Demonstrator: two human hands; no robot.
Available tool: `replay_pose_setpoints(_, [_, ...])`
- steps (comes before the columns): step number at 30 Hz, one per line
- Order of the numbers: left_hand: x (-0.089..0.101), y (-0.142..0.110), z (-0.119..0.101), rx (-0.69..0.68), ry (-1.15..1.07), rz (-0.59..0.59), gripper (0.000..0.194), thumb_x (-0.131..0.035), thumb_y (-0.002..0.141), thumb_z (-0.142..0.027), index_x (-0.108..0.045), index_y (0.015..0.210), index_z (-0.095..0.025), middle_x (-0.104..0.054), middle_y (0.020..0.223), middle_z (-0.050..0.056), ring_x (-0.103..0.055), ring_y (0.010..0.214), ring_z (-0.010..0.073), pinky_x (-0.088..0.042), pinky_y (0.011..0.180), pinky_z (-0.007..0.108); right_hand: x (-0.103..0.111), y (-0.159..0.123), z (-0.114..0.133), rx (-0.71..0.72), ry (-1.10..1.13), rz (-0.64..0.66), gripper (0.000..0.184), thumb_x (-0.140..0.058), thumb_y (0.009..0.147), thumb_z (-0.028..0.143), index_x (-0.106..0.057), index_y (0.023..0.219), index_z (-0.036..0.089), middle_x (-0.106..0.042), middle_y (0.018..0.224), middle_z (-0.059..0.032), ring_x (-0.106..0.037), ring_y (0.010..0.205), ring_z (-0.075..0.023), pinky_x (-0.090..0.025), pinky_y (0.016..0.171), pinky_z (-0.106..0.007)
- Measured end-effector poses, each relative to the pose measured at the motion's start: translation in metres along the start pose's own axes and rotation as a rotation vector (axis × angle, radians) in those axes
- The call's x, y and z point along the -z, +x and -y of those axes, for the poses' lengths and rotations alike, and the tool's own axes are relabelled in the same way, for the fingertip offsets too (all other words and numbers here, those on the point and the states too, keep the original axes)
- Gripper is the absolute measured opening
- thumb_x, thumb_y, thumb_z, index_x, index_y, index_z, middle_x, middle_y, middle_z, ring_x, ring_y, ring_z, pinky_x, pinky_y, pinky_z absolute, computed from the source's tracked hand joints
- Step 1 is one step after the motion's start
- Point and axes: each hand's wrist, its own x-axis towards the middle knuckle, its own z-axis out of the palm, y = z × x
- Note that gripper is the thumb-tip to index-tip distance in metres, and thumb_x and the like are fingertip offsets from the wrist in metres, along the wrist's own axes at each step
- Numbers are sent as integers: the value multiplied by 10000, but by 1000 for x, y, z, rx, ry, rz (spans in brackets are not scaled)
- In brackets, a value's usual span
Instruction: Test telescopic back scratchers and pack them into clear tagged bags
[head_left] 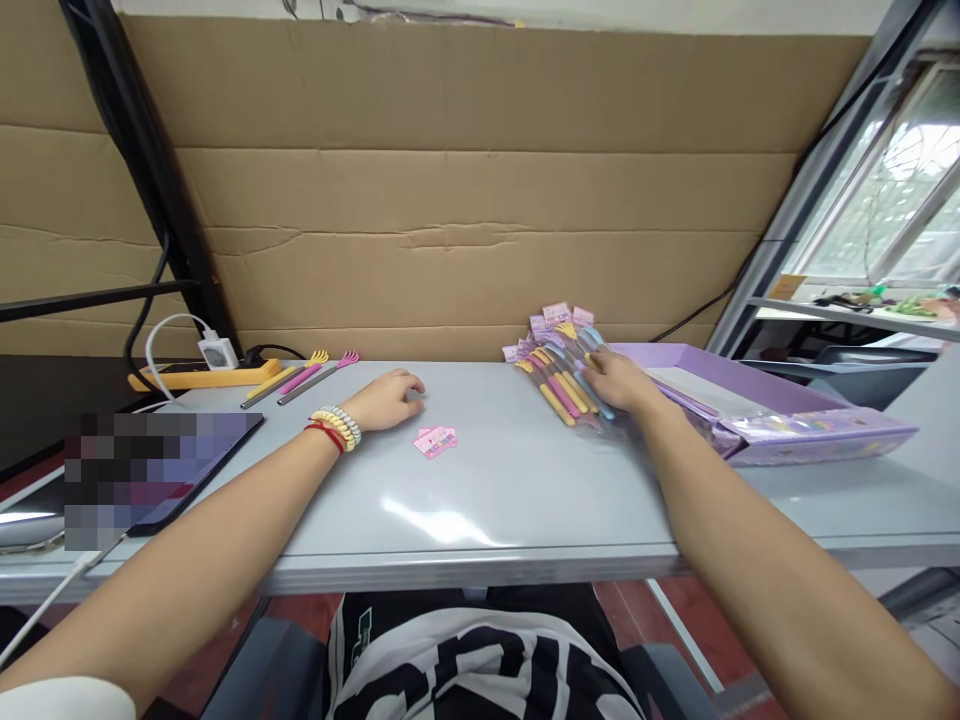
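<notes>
My right hand (616, 383) reaches out to a pile of clear packets of coloured forks (559, 368) with pink header cards, and its fingers rest on the pile's right side, pinching at a packet. My left hand (388, 399) lies palm down on the grey table (510, 480), fingers loosely curled, holding nothing; beaded and red bracelets circle its wrist. A small pink card (436, 441) lies just right of that hand. Two loose forks, one yellow (289, 375) and one pink (319, 374), lie at the far left.
An open purple box (780, 415) sits to the right of the packets. A yellow power strip (202, 376) with a white charger and a dark tablet (180, 470) occupy the left. A cardboard wall stands behind the table.
</notes>
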Motion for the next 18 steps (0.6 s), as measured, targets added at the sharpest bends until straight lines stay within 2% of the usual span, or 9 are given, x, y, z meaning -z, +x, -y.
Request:
replay_pose_setpoints(3, [0, 0, 0, 1, 15, 17, 377, -500, 787, -363, -619, 1071, -146, -574, 1075, 115, -586, 906, 229, -438, 854, 336, -4, -2, 6, -31, -45, 57, 644, -395, 867, 461, -380, 1402, 102, -378, 1459, -151, -319, 1352, -310, -289, 1086, -421])
replay_pose_setpoints(5, [0, 0, -1, 3, 34, 34, 388, -490, 796, -363, -612, 1086, -135, -569, 1079, 123, -584, 912, 229, -435, 859, 338, -5, -3, 10, -45, -60, 86, 701, -352, 873, 519, -326, 1429, 93, -322, 1491, -151, -259, 1380, -324, -255, 1099, -444])
replay_pose_setpoints(7, [1, 0, -3, 5, 51, 48, 398, -484, 801, -362, -609, 1094, -125, -565, 1083, 129, -585, 911, 230, -432, 866, 340, -5, -4, 12, -54, -55, 108, 713, -326, 874, 549, -345, 1414, 84, -344, 1475, -171, -290, 1364, -333, -275, 1082, -452])
replay_pose_setpoints(12, [2, -1, -5, 6, 79, 64, 385, -482, 806, -364, -612, 1088, -137, -572, 1080, 119, -585, 924, 226, -432, 871, 327, 2, -6, 17, -86, -18, 160, 642, -348, 863, 555, -467, 1319, 118, -514, 1328, -199, -492, 1204, -336, -394, 966, -438])
replay_pose_setpoints(15, [1, -1, -5, 6, 99, 77, 373, -479, 813, -370, -612, 1085, -152, -576, 1080, 108, -580, 952, 223, -431, 876, 315, 5, -8, 21, -94, -19, 176, 618, -371, 846, 572, -507, 1264, 136, -543, 1292, -195, -510, 1168, -350, -412, 924, -453])
replay_pose_setpoints(18, [0, 0, -3, 0, 113, 82, 369, -474, 817, -368, -610, 1090, -160, -576, 1089, 101, -581, 950, 213, -435, 878, 313, 5, -9, 24, -78, -47, 152, 627, -359, 848, 565, -480, 1283, 130, -503, 1339, -188, -465, 1214, -351, -383, 957, -472])
